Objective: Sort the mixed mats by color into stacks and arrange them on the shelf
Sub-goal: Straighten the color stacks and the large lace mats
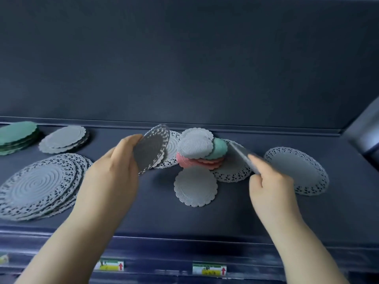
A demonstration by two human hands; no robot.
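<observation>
The left hand point(117, 169) pinched a gray lace mat point(152, 149); the right hand point(270, 181) gripped a blurred gray mat point(243, 157). The shelf point(143, 212) held a green stack point(17, 136) and a mixed pile point(202, 152).

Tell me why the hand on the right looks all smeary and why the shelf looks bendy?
Head view: the right hand and the thin grey mat it holds are streaked by motion blur; the left hand with its lacy mat is sharper. Head view: the front edge of the shelf bows, as a wide-angle lens would bend it; the light is dim and bluish.
</observation>
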